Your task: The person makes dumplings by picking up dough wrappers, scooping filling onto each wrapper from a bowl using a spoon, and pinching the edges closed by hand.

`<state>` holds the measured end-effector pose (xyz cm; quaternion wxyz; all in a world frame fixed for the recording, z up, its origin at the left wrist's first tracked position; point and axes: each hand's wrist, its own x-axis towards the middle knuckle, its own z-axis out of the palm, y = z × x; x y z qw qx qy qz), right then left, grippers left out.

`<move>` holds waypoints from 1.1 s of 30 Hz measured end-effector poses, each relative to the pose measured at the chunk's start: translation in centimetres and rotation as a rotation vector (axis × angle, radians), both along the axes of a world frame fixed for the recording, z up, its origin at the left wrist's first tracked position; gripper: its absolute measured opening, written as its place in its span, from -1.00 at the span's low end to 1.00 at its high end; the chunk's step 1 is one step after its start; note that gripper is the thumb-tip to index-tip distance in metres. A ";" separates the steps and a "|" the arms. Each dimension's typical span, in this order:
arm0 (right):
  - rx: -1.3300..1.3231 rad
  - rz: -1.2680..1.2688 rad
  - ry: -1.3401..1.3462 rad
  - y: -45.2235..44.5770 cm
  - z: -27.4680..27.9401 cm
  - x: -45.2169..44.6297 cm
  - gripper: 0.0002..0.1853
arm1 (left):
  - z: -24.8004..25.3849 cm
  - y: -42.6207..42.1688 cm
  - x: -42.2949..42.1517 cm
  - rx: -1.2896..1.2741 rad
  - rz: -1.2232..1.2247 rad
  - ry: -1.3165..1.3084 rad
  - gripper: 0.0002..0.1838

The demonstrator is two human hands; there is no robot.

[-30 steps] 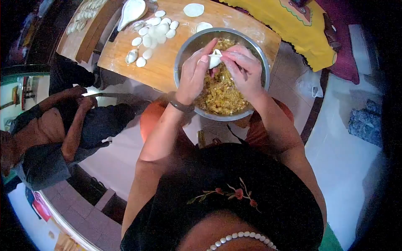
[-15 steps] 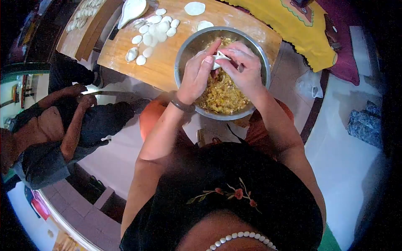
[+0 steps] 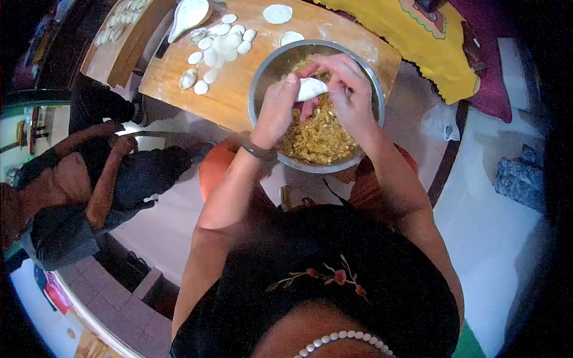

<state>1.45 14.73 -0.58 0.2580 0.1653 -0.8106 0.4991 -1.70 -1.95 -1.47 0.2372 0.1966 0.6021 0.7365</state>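
Observation:
A white folded dumpling is held over a steel bowl. My left hand grips its left end, the thumb on top and some fingers beneath. At its right end is my right hand, fingers curled around the edge. The dumpling shows a smooth half-moon shape. Below both hands, yellowish chopped filling lies in the bowl. Several small dough pieces and two flat round wrappers, one being the far wrapper, rest on the floured wooden board.
A white scoop-shaped container stands on the board's far left. Rows of dumplings lie on another board at upper left. A person sits at left. A yellow cloth and a plastic bag are at right.
The dumpling was mostly covered by fingers with an uneven top edge; now it shows as a smooth half-moon. My right fingers have shifted outward along it.

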 end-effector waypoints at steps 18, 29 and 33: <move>-0.227 0.230 -0.331 -1.7 1.2 0.0 -0.35 | 0.1 0.1 0.9 0.359 -0.247 -0.532 -0.49; -0.316 0.219 -0.427 -2.9 1.4 0.5 -0.22 | 0.0 1.1 1.5 0.154 -0.088 -0.288 -0.61; -0.236 0.222 -0.297 -2.6 1.1 0.4 -0.26 | 0.7 1.3 2.0 0.070 -0.090 -0.234 -0.64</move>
